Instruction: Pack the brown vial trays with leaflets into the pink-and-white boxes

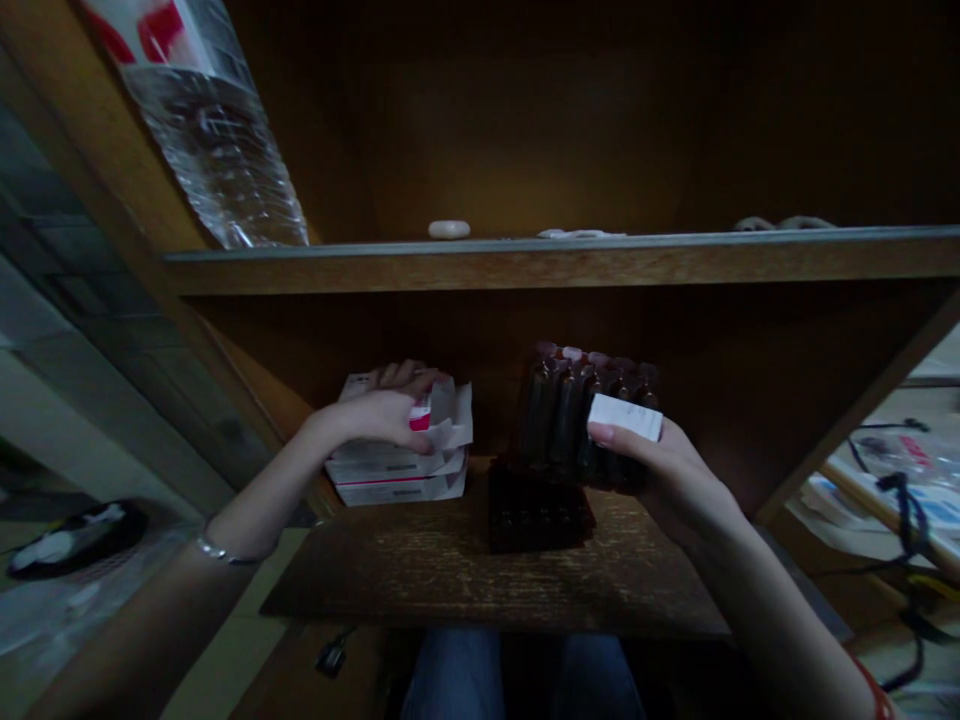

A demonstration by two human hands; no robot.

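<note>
My left hand is closed over the top of a stack of white cartons on the lower shelf, its thumb at the front and fingers across the top carton. Open flaps stick out at that carton's right end. In my right hand is a pack of dark brown ampoules, held upright. A small folded white paper lies under the right thumb against the pack. Just below it, more dark ampoule packs rest on the wooden shelf.
Above runs an upper shelf edge, with a clear plastic bottle at left and a small white object. The cabinet's side walls bound both arms. A cable hangs at right, and a black plug lies below the shelf.
</note>
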